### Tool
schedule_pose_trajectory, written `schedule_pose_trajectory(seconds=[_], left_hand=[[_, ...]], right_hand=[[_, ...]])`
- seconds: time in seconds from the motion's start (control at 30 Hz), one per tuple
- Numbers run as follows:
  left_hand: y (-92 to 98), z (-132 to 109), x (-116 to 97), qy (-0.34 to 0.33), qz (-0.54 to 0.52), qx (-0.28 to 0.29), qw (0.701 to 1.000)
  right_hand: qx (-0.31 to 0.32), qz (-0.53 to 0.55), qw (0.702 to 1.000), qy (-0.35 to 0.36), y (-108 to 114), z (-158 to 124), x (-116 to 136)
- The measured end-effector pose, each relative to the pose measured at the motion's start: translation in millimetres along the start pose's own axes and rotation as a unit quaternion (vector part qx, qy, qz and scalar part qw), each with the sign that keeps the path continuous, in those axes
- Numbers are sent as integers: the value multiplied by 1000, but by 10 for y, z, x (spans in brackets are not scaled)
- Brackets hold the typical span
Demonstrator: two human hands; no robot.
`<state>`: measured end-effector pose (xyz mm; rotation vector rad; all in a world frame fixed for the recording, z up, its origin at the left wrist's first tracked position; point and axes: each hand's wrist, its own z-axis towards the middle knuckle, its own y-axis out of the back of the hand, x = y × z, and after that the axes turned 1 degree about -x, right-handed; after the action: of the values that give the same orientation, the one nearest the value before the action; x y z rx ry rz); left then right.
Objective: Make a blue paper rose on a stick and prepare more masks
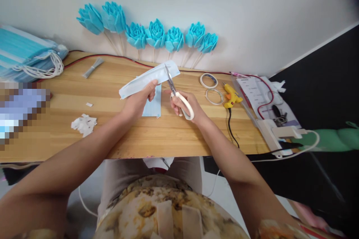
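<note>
Between the thumb and fingers of my left hand is a folded strip of light blue face mask fabric, raised above the table and slanting up to the right. My right hand grips white-handled scissors. Their metal blades point up and away, lying at the right part of the strip. Whether the blades are parted is hard to make out. Another light blue mask piece lies flat on the wood beneath my left hand, partly covered by it.
Blue fabric flowers on sticks lean against the wall. Stacked masks sit at the left, above white scraps. Rightward are tape rolls, a yellow glue gun with its cord, papers and a power strip.
</note>
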<state>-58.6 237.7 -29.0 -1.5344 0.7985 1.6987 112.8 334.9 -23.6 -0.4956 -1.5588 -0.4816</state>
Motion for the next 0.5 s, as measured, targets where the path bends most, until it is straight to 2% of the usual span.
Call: schedule_pose_trajectory(seconds=[0.2,0.5], left_hand=[[-8,4,0,-15,-42,2,999],[8,11,26,19,-24,-6,1000]], right_hand=[[-10,0,1000,-4,-4,-10,5],[-14,1,1000,7,-22,1,-11]])
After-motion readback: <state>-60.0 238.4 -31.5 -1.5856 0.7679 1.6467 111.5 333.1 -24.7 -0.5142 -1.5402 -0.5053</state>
